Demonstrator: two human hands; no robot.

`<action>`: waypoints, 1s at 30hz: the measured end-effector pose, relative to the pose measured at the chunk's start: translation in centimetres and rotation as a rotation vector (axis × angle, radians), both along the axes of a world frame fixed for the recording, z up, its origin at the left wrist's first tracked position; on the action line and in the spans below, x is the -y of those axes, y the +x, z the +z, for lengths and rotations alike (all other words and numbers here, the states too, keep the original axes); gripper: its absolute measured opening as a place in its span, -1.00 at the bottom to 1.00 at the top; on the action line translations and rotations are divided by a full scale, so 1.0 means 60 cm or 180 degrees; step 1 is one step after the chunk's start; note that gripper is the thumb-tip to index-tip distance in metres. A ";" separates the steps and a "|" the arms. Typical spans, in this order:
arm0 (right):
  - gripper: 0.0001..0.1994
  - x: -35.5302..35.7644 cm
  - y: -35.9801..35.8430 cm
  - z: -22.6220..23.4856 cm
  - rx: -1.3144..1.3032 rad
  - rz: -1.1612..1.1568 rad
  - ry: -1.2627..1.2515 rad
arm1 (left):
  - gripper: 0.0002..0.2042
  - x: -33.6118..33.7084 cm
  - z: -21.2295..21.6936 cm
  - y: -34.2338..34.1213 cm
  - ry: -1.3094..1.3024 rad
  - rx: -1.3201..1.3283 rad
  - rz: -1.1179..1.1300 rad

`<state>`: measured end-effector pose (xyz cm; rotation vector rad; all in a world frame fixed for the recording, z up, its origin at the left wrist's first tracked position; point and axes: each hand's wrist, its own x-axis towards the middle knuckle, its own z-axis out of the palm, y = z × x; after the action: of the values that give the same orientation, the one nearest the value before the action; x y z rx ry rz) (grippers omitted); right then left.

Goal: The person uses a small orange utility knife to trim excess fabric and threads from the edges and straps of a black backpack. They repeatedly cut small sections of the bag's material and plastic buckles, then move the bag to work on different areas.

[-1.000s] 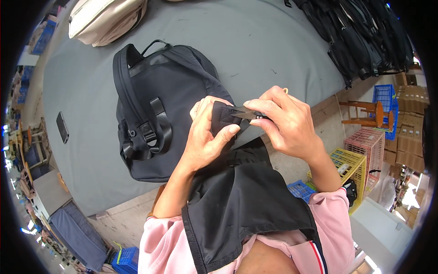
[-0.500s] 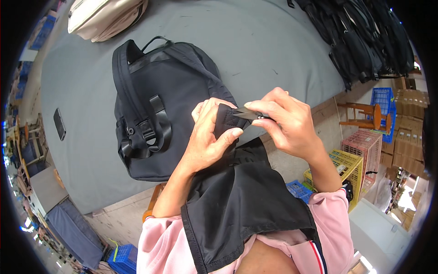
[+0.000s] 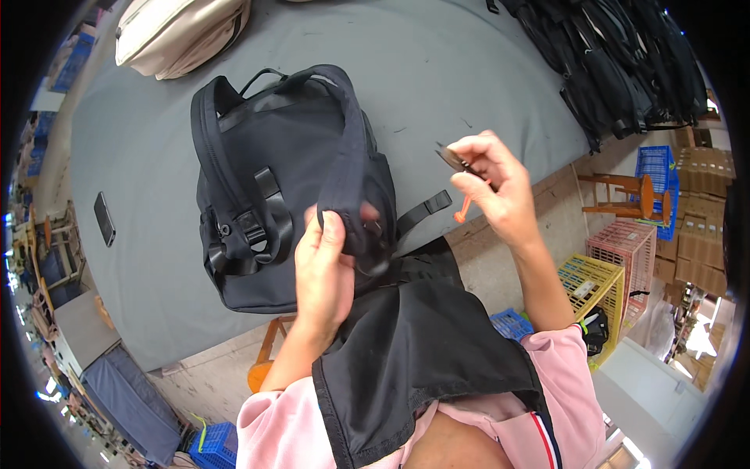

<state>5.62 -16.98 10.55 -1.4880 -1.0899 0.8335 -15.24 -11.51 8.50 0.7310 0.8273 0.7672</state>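
A dark backpack lies on the grey-covered table with its straps facing up. My left hand is closed on one padded shoulder strap near its lower end, thumb on top; the fingers beyond it are partly hidden and blurred. To the right, apart from the bag, my right hand holds a pair of thread snips, dark blades pointing up and left. An orange piece hangs below them. A loose webbing end with a buckle sticks out over the table's near edge.
A black phone lies at the table's left. At the back are a cream bag and, to the right, several black bags. A wooden stool, yellow crate and pink crate stand right of the table.
The snips have moved up and right, away from the strap. My left hand has shifted left and down, and the strap now lies turned across the backpack.
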 end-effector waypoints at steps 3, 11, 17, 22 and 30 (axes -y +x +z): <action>-0.82 0.003 -0.019 -0.046 -0.0740 0.0311 -0.0220 | -0.66 -0.005 -0.017 0.006 -0.2638 0.2246 -0.0701; -0.70 -0.027 -0.042 -0.035 -0.2235 0.0291 -0.0913 | -0.61 -0.004 -0.042 0.017 -0.1630 0.0882 -0.1842; -0.75 -0.035 -0.067 -0.026 -0.1284 -0.0007 -0.0079 | -0.52 0.028 -0.010 0.002 0.1878 -0.0722 -0.1017; -0.86 -0.039 -0.066 -0.028 -0.1531 0.0278 -0.0341 | -0.68 0.018 0.003 0.021 0.4485 -0.2136 -0.0190; -0.77 0.004 -0.070 -0.037 -0.0453 -0.0328 -0.0102 | -0.73 0.002 -0.026 0.009 0.1571 -0.0439 -0.0997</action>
<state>1.40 -17.20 8.31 -1.4750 -0.8910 0.8740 -14.70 -11.63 6.94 1.3329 0.6265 0.6452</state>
